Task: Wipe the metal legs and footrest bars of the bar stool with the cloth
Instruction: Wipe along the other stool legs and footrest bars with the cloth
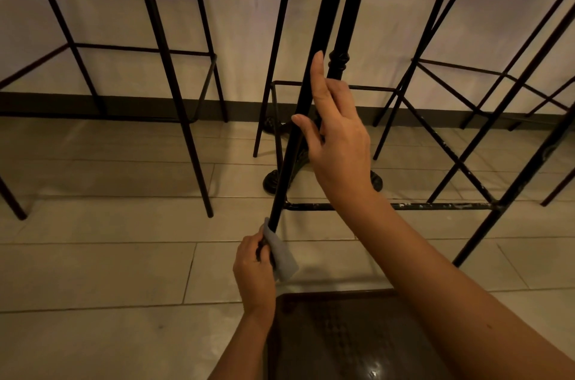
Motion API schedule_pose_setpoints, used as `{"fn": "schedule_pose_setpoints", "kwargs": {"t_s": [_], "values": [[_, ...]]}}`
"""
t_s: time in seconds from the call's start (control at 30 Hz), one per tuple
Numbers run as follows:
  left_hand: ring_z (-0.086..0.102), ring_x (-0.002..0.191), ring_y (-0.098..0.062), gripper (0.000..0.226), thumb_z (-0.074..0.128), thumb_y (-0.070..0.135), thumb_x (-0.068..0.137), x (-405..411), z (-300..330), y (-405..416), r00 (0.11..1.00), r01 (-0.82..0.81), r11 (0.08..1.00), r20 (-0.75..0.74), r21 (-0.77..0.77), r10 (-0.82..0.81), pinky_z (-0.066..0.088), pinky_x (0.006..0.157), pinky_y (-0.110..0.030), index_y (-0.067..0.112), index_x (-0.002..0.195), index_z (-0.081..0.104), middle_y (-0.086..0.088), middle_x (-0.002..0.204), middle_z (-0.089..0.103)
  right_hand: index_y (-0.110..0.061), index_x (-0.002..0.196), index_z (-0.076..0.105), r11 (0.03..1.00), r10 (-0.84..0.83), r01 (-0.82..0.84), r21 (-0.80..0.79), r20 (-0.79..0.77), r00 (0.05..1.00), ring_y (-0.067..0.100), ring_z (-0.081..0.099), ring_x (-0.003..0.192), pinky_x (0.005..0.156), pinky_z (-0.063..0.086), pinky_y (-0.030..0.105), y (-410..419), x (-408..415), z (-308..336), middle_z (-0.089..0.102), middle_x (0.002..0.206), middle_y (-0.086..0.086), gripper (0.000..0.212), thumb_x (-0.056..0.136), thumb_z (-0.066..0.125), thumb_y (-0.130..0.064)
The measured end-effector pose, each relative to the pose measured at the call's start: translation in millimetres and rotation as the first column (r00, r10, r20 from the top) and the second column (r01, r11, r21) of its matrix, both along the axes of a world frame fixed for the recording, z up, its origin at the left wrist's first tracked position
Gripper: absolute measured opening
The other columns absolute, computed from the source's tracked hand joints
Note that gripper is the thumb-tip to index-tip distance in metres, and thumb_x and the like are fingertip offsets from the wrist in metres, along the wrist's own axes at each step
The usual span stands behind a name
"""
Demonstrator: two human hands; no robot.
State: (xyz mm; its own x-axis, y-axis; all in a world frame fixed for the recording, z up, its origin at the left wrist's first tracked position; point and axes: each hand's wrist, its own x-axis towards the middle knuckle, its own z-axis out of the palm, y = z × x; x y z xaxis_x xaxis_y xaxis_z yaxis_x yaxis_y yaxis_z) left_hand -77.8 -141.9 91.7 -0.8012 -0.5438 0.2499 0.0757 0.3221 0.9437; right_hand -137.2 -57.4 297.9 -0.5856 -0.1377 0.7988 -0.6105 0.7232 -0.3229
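A bar stool lies tipped toward me, its dark woven seat (351, 336) at the bottom of the view and its black metal legs pointing away. My left hand (253, 270) is closed around the near end of one leg (303, 105) with a light blue-grey cloth (281, 255) wrapped on the metal. Higher up the same leg, my right hand (337, 143) rests with thumb and fingers loosely around it, the index finger stretched along the bar. A scuffed footrest bar (435, 206) runs across to the right, joining another leg (510, 192).
Other black-framed stools stand at the left (174, 90) and at the right (466, 93). An ornate cast-iron table base (273, 182) sits behind the held leg. Pale floor tiles (109, 270) run to a white wall with a dark skirting (239, 107).
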Motion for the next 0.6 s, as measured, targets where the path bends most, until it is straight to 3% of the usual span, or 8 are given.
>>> {"fn": "schedule_pose_setpoints", "kwargs": {"t_s": [0.1,0.3,0.4,0.6], "values": [[0.062,0.086,-0.017,0.022,0.054,-0.003,0.086,-0.1,-12.9,-3.5,0.999,0.002,1.0,0.044,0.02,-0.003,0.053,0.076,-0.029,0.006,0.104,0.064,-0.004,0.092,0.064,-0.009,0.143,0.026,1.0,0.009,-0.009,-0.007,-0.003,1.0,0.005,0.043,0.07,0.061,0.053,0.038,-1.4,-1.0,-1.7,0.054,0.11,0.006,0.064,0.086,0.052,-0.021],[0.06,0.078,-0.006,0.019,0.055,-0.003,0.086,0.9,-3.1,0.0,1.0,0.005,0.997,-0.026,0.072,-0.003,0.045,0.067,-0.005,0.008,0.098,0.066,-0.001,0.083,0.062,-0.011,0.143,0.025,1.0,0.002,-0.002,0.02,0.01,1.0,0.005,0.043,0.073,0.061,0.053,0.037,0.8,-0.8,-13.9,0.053,0.113,0.006,0.065,0.087,0.057,-0.019],[0.059,0.079,-0.001,0.019,0.056,-0.003,0.086,-1.2,-2.1,0.9,0.999,0.011,0.997,-0.044,0.076,-0.007,0.045,0.068,-0.003,0.007,0.099,0.065,-0.001,0.083,0.061,-0.012,0.143,0.024,0.999,0.002,-0.003,0.032,0.011,1.0,0.009,0.049,0.075,0.061,0.053,0.037,0.0,-0.7,-19.8,0.054,0.111,0.006,0.065,0.087,0.055,-0.02],[0.062,0.081,-0.013,0.019,0.054,-0.001,0.087,1.1,-21.6,-6.0,0.999,0.032,0.999,0.035,0.019,-0.033,0.05,0.068,-0.012,0.006,0.101,0.065,-0.002,0.086,0.064,-0.012,0.143,0.024,0.999,-0.005,0.005,0.037,0.01,1.0,0.011,0.051,0.078,0.062,0.053,0.038,0.4,-0.2,-20.7,0.054,0.11,0.005,0.068,0.086,0.059,-0.019]]}}
